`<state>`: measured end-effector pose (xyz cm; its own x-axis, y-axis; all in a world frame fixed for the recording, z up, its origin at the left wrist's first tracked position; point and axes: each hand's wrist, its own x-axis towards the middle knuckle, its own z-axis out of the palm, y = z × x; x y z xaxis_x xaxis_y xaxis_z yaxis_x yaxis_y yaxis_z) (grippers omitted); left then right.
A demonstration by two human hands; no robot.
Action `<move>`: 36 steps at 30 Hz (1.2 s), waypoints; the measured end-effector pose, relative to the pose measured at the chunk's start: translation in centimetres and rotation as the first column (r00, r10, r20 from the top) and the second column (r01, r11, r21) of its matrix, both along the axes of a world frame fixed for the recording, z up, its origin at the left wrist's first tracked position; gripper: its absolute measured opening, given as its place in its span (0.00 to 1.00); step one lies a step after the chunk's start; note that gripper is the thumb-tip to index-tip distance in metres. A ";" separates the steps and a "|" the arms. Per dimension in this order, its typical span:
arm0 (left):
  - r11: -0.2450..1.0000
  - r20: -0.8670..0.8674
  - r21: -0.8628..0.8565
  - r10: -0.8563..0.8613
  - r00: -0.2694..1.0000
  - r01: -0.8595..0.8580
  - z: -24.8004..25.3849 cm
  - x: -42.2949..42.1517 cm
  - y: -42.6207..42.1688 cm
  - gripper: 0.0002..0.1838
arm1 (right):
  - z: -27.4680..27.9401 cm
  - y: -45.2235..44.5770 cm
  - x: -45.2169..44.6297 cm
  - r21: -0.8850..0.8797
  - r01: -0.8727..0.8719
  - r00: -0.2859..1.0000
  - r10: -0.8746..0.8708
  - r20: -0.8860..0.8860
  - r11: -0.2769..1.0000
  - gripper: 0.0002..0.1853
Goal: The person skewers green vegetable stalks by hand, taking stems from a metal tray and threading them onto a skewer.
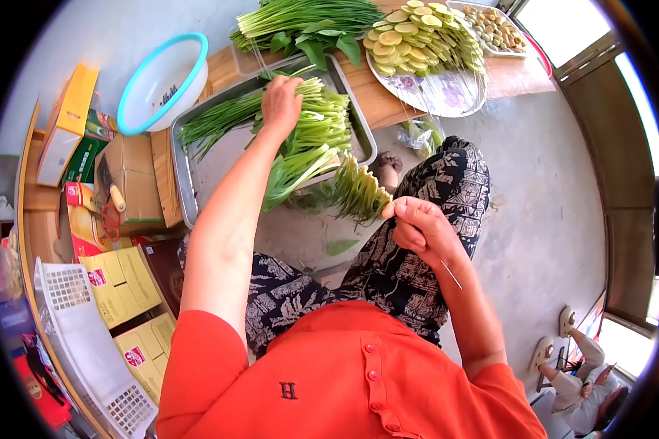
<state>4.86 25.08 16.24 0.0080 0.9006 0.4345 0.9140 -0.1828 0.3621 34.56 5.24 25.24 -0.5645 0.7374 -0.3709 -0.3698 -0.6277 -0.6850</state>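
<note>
My left hand (282, 106) reaches over a metal tray (368, 135), its fingers curled onto the green chive stalks; how many they pinch is hidden. In the tray lie long chives (220, 121), with pale cut ends toward the right. Leafy greens (296, 172) lie at its near edge. Between the fingertips of my right hand (423, 227) is a thin skewer (452, 274), its bare end pointing down toward my wrist. Folded green stalks (359, 192) are threaded closely along its other part, beside the tray's near right corner.
Behind the tray lie more chives (311, 18). A plate (458, 95) bears skewered round slices (410, 33), near a container of small beige pieces (494, 29). A blue-rimmed basin (198, 55), scissors (110, 219) and boxes (121, 285) are left. Another person (589, 391) sits lower right.
</note>
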 end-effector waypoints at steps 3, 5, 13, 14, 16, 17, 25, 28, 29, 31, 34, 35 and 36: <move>0.994 -0.111 -0.089 0.045 0.993 -0.055 -0.7 -0.5 1.1 0.28 | 0.0 0.0 0.2 -0.020 0.002 1.000 -0.002 0.018 1.000 0.11; 0.984 -0.209 -0.159 0.046 0.977 -0.081 -1.3 -1.6 1.5 0.36 | 0.1 0.0 0.1 -0.021 0.001 0.999 0.000 0.034 1.000 0.11; 0.897 -0.265 -0.413 0.045 0.963 -0.156 -0.7 -3.2 2.3 0.34 | 0.0 0.2 -0.2 -0.037 0.016 1.000 -0.015 0.020 0.999 0.11; 0.891 -0.278 -0.414 0.072 0.958 -0.187 -0.5 -3.2 2.2 0.34 | 0.0 0.3 -0.3 -0.037 0.015 1.000 -0.015 0.020 0.999 0.11; 0.885 -0.289 -0.412 0.100 0.952 -0.218 -0.6 -3.3 2.2 0.35 | -0.2 0.3 -0.3 -0.039 0.009 1.000 -0.009 0.002 0.999 0.11; 0.914 -0.277 -0.356 0.094 0.956 -0.193 -1.0 -3.6 2.2 0.36 | -0.1 0.3 -0.4 -0.036 0.009 1.000 -0.009 0.003 0.999 0.11; 0.923 -0.272 -0.363 0.028 0.962 -0.130 -1.0 -4.0 1.5 0.23 | 0.1 0.2 -0.7 -0.031 -0.002 1.000 0.003 0.029 1.000 0.11; 0.954 -0.218 -0.298 -0.021 0.976 -0.046 -1.9 -4.9 1.0 0.19 | 0.0 0.2 -0.8 -0.023 -0.002 0.998 0.004 0.061 1.000 0.11; 0.953 -0.218 -0.299 -0.021 0.976 -0.046 -1.6 -5.0 0.8 0.19 | 0.0 0.2 -0.8 -0.024 -0.002 0.998 0.004 0.062 1.000 0.11; 0.964 -0.251 -0.264 -0.066 0.966 -0.003 -1.2 -5.3 0.2 0.17 | 0.1 0.2 -0.8 -0.010 -0.005 0.998 0.006 0.064 1.000 0.11; 0.948 -0.302 -0.318 -0.099 0.948 -0.002 0.0 -5.5 -1.3 0.18 | -0.1 0.1 -0.9 -0.001 0.002 0.997 -0.002 0.078 1.000 0.11; 0.930 -0.276 -0.364 -0.151 0.949 0.042 -0.8 -6.1 -1.6 0.20 | -0.2 0.1 -1.0 0.003 -0.001 0.997 0.001 0.077 1.000 0.11; 0.933 -0.277 -0.359 -0.145 0.950 0.038 -1.4 -6.5 -2.0 0.20 | -0.2 0.0 -1.0 0.021 0.000 0.996 -0.002 0.094 1.000 0.11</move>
